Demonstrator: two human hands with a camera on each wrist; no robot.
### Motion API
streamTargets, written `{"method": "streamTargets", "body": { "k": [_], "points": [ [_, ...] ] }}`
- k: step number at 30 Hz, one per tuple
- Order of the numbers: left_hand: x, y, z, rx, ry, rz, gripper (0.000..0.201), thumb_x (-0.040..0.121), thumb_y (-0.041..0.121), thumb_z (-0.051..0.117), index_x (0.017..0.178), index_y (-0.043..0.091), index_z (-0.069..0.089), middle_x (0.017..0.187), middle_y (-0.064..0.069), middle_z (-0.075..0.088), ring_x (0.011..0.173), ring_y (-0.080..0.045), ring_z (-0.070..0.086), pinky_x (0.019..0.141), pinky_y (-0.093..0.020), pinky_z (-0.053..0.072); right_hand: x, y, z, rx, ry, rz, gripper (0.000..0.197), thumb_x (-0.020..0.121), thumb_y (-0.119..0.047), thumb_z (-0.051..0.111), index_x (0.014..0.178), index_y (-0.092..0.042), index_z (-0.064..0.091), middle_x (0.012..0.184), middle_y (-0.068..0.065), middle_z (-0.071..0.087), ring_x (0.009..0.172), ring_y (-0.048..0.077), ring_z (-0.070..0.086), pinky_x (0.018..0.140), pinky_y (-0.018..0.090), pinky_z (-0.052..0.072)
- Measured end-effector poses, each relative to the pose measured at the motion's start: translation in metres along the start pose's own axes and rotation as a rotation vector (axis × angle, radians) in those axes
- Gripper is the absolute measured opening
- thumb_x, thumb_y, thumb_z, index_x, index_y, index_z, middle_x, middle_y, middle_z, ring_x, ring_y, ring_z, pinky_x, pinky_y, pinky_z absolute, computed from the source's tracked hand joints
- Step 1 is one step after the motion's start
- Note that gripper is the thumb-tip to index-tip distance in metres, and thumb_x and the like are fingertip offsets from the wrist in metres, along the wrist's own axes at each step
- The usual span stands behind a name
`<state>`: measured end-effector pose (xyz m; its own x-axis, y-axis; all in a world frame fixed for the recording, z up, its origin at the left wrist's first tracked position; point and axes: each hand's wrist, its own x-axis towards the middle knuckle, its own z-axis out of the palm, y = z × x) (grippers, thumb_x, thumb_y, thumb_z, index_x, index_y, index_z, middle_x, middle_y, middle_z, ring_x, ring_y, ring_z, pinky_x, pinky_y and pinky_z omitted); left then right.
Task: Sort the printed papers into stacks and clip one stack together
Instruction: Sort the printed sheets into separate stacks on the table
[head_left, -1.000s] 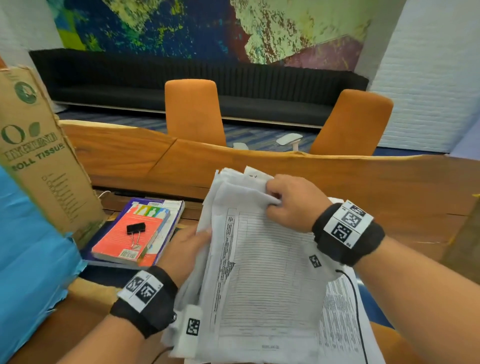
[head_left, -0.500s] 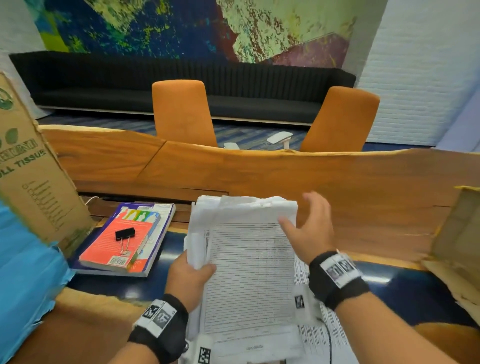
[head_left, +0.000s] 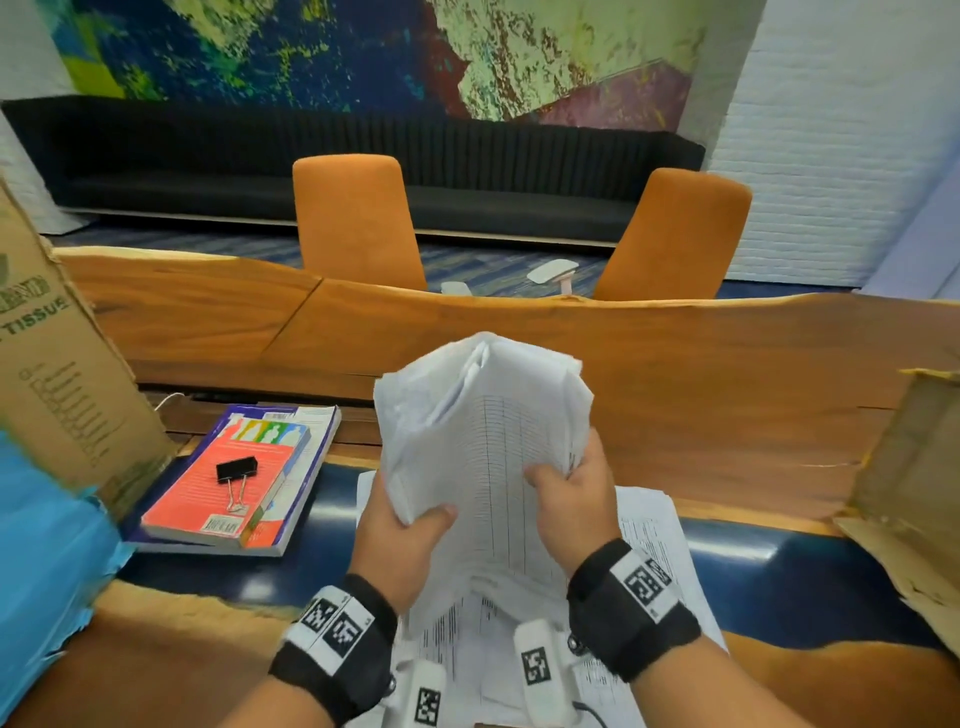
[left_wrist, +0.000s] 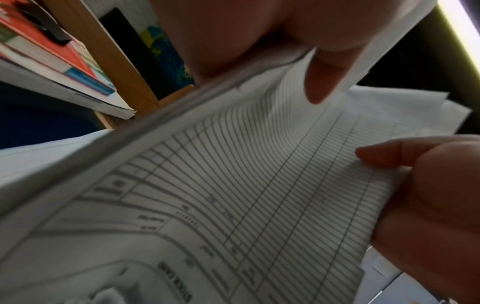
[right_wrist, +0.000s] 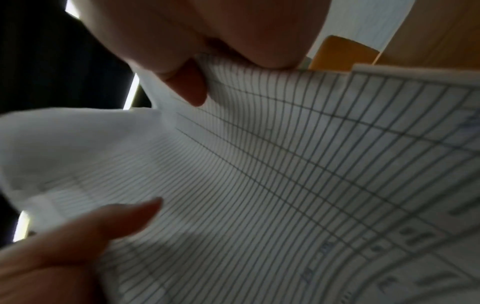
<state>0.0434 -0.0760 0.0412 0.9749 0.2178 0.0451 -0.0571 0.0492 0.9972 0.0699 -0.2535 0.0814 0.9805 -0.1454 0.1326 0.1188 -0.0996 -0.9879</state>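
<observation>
A thick stack of printed papers (head_left: 483, 431) with ruled tables stands upright above the table, and both hands hold it. My left hand (head_left: 402, 525) grips its left edge, thumb on the front sheet. On the right edge my right hand (head_left: 569, 493) grips the same stack, thumb in front. The wrist views show the ruled sheet (left_wrist: 259, 185) (right_wrist: 272, 174) pinched under each thumb. More printed sheets (head_left: 649, 545) lie flat under the hands. A black binder clip (head_left: 236, 470) rests on a red book (head_left: 228, 493) to the left.
The red book lies on a larger book (head_left: 306, 452). A cardboard box (head_left: 62, 384) stands at far left over blue wrapping (head_left: 41, 571), and another cardboard box (head_left: 909, 483) sits at right. A raised wooden table edge (head_left: 519, 327) runs behind the papers, with orange chairs (head_left: 356, 218) beyond.
The stack has been raised from leaning flat to standing upright. My right hand left the top corner, opened beside the stack, and now grips its right edge. My left hand kept its hold.
</observation>
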Motion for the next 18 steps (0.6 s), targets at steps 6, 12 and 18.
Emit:
{"method": "streamTargets", "body": {
  "k": [6, 12, 18],
  "points": [
    [-0.002, 0.009, -0.023, -0.199, -0.106, 0.123, 0.068, 0.066, 0.024, 0.078, 0.129, 0.011, 0.056, 0.128, -0.013, 0.063, 0.122, -0.032, 0.057, 0.101, -0.047, 0.045, -0.004, 0.014, -0.015, 0.141, 0.023, -0.112, 0.055, 0.061, -0.002, 0.055, 0.115, -0.010, 0.062, 0.106, 0.017, 0.067, 0.098, 0.032, 0.063, 0.078, 0.049, 0.056],
    [0.003, 0.045, 0.002, -0.188, -0.036, 0.211, 0.042, 0.073, 0.035, 0.064, 0.115, 0.033, 0.067, 0.117, 0.002, 0.070, 0.113, -0.014, 0.062, 0.099, -0.041, 0.049, 0.003, -0.014, -0.002, 0.159, 0.021, -0.227, 0.032, 0.070, -0.002, 0.049, 0.097, -0.008, 0.065, 0.080, 0.004, 0.059, 0.068, 0.012, 0.051, 0.056, 0.019, 0.043],
    [0.004, 0.031, 0.008, -0.295, -0.003, -0.019, 0.057, 0.058, 0.059, 0.078, 0.109, 0.032, 0.070, 0.107, -0.003, 0.073, 0.112, -0.028, 0.063, 0.094, -0.048, 0.050, -0.005, 0.009, -0.005, -0.037, -0.041, -0.118, 0.029, 0.087, -0.002, 0.067, 0.097, -0.028, 0.064, 0.088, -0.010, 0.068, 0.079, 0.001, 0.064, 0.070, 0.023, 0.050]
  ]
}}
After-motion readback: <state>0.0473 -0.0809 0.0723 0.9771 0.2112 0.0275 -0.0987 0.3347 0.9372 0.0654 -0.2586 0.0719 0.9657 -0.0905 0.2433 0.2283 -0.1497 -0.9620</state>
